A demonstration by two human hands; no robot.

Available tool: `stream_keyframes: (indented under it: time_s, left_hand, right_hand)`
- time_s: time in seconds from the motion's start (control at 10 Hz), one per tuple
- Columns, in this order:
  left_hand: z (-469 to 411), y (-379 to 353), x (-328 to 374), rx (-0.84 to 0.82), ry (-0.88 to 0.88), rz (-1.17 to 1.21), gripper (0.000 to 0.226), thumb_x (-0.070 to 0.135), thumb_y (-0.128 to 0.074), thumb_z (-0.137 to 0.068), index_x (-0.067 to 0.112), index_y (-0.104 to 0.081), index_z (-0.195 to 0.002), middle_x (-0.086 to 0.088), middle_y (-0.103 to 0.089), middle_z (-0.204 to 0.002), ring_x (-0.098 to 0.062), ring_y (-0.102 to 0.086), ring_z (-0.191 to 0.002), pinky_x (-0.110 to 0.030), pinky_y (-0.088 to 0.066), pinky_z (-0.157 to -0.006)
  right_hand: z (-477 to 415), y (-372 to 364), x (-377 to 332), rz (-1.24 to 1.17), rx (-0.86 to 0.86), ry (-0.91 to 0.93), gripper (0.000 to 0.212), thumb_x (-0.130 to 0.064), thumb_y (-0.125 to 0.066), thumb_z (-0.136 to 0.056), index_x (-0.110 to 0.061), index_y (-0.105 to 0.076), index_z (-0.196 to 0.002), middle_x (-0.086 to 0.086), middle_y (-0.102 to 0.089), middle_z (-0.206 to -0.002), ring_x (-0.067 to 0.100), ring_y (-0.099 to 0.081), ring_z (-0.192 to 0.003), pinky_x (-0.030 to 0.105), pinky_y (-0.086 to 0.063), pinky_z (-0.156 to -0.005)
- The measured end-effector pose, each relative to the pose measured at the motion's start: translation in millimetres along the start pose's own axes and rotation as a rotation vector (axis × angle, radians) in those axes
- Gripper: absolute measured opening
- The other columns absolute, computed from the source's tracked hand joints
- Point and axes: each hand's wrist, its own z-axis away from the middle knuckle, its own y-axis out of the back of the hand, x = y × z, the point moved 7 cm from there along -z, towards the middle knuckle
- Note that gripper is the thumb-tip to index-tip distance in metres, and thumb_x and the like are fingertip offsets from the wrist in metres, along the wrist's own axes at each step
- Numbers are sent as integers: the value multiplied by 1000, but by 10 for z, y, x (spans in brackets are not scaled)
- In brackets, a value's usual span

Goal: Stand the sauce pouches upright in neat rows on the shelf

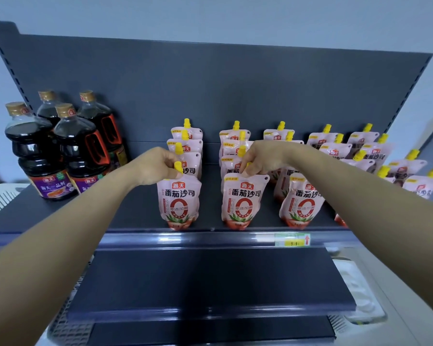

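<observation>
— Left hand (pixel 158 168) and right hand (pixel 260 158): what does each hold?

— Each is closed on a pouch top. The left hand's fingers curl round the neck of the leftmost front pouch (pixel 179 201), just under its yellow cap (pixel 178 166). The right hand's fingertips pinch the top edge of the second front pouch (pixel 243 201); that pouch's cap is mostly hidden by the hand.

— Where do these two pouches stand?

— Both are upright, with their bases on the shelf (pixel 135 211) near its front lip. Each heads a row running back toward the rear panel (pixel 210 83). The third front pouch (pixel 301 203) stands free just beside them and leans slightly. The far pouches (pixel 375 156) to the right sit less evenly, and several are tilted.

— Which step is in hand?

— By judgement, seating and squaring the front pouch of the first two rows. Most pouches are already upright, so the task looks well along.

— What does the next move call for?

— Probably letting go. Each soft base should first be spread flat and its face turned forward, or the pouch may slump. The right-side rows would then want straightening.

— And the surroundings?

— Dark sauce bottles (pixel 58 156) stand at the shelf's left end, well apart from the pouches. A price tag (pixel 292 239) sits on the front rail, with a lower shelf (pixel 210 278) beneath.
</observation>
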Motion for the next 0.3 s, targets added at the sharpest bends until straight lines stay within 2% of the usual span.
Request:
stream_keyframes:
  time_s: [0.1, 0.2, 0.3]
  left_hand:
    - [-26, 41, 46, 46, 1, -13, 30, 14, -69, -82, 10, -65, -112, -6, -66, -110, -21, -60, -103, -27, -43, -88]
    - [22, 93, 183, 107, -33, 17, 29, 18, -66, -85, 12, -61, -112, -4, -62, -115, -21, -59, -105, -31, -48, -85]
    - [46, 142, 375, 216, -90, -5, 24, 19, -63, -87, 15, -61, -111, -4, -62, -113, -25, -62, -98, -38, -53, -83]
  right_hand:
    - [-19, -5, 28, -23, -6, -7, 30, -26, -61, -89, -15, -66, -117, 3, -68, -112, 24, -64, -101, 29, -51, -86]
    - [34, 15, 37, -98, -11, -3, 31, -22, -63, -89, -13, -66, -118, 5, -68, -112, 22, -64, -101, 29, -53, -87]
    - [100, 170, 113, -88, 80, -14, 33, -22, -62, -89, -13, -64, -121, 5, -68, -112, 20, -64, -102, 30, -50, -90]
